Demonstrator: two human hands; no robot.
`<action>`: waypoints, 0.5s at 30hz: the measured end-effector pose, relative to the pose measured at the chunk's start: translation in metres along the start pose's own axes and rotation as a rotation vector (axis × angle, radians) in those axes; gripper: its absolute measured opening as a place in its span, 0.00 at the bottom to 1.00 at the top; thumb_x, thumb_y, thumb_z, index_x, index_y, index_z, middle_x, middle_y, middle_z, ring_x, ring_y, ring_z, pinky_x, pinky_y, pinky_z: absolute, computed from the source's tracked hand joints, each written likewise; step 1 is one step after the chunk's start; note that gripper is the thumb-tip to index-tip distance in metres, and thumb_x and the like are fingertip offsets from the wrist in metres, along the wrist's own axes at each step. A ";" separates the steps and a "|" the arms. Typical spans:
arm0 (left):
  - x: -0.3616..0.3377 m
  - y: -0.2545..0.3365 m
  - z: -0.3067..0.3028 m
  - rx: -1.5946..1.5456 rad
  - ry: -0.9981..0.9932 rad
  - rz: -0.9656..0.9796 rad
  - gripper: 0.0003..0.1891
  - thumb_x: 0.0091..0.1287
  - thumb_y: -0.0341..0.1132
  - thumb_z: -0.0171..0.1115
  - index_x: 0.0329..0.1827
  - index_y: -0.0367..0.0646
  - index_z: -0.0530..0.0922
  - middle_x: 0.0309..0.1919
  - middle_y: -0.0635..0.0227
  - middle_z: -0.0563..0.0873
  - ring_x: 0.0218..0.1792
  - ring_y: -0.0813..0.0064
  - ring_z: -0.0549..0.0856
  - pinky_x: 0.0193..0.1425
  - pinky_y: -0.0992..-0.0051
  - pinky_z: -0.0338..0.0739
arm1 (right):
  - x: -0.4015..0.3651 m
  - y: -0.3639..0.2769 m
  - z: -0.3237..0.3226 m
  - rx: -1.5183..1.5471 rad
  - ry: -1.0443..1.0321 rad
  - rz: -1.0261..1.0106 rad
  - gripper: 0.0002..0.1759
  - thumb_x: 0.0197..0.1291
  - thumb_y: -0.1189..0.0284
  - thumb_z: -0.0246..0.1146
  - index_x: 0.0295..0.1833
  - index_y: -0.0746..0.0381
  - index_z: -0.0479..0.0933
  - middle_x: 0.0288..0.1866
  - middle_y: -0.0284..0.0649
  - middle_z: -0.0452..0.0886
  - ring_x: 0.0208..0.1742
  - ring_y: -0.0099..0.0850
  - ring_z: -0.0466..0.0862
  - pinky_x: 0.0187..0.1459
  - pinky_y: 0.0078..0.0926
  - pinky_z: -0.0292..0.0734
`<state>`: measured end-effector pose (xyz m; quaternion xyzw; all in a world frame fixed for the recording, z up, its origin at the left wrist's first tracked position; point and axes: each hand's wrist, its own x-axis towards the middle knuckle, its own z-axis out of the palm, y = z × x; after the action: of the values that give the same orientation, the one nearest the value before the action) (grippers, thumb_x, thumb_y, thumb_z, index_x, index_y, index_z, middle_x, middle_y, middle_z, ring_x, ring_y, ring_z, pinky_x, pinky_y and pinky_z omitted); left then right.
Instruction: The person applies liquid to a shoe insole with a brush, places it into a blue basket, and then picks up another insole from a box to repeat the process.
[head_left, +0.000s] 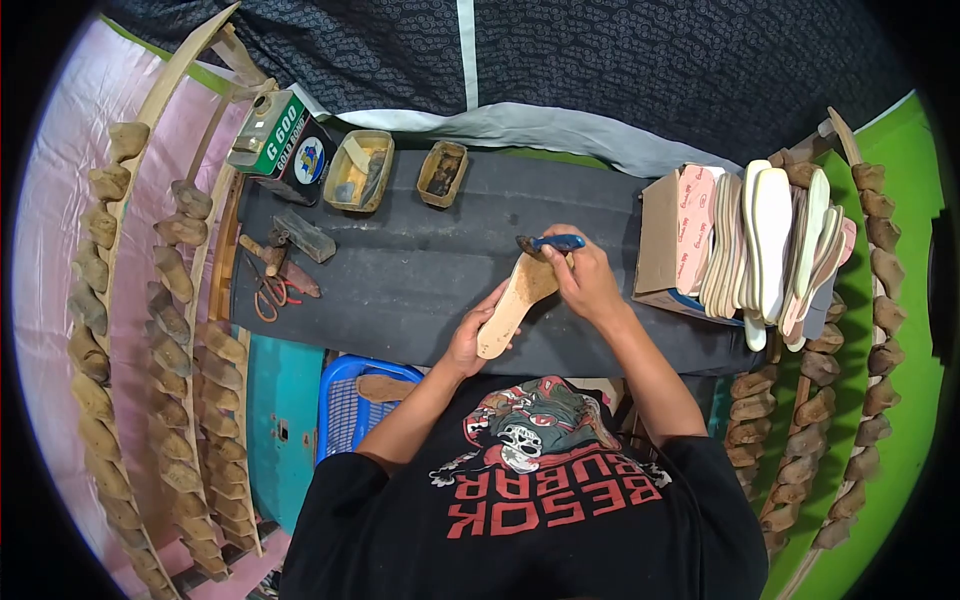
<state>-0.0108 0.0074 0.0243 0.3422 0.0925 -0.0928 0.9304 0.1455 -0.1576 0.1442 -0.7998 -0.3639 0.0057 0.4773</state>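
Observation:
My left hand [470, 335] grips a tan insole [514, 308] near its heel end, fingers wrapped underneath and along its side. The insole is tilted, its wider end up and to the right, where the surface looks brown and wet. My right hand [585, 275] is closed on a blue-handled brush [558, 242]. The brush's dark bristles are right at the wider end of the insole. Both hands are over the near part of the dark-covered table [400, 260].
A cardboard box [655, 235] packed with insoles stands right. Two small tubs, one a yellowish tub [358, 172], and a glue can [283, 150] stand at the back. Scissors [268, 297] and a hammer [268, 258] lie left. Shoe lasts [172, 330] line racks both sides; a blue basket [345, 400] sits below.

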 end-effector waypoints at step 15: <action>0.002 -0.003 -0.003 -0.055 -0.029 -0.001 0.36 0.80 0.46 0.48 0.90 0.47 0.54 0.69 0.62 0.82 0.50 0.68 0.90 0.43 0.73 0.90 | -0.010 -0.004 -0.005 0.009 -0.007 -0.083 0.09 0.71 0.75 0.65 0.51 0.68 0.79 0.46 0.50 0.86 0.48 0.52 0.88 0.51 0.42 0.82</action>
<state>-0.0097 0.0069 0.0191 0.3149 0.0817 -0.0958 0.9407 0.1375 -0.1664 0.1460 -0.7817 -0.3986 -0.0099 0.4796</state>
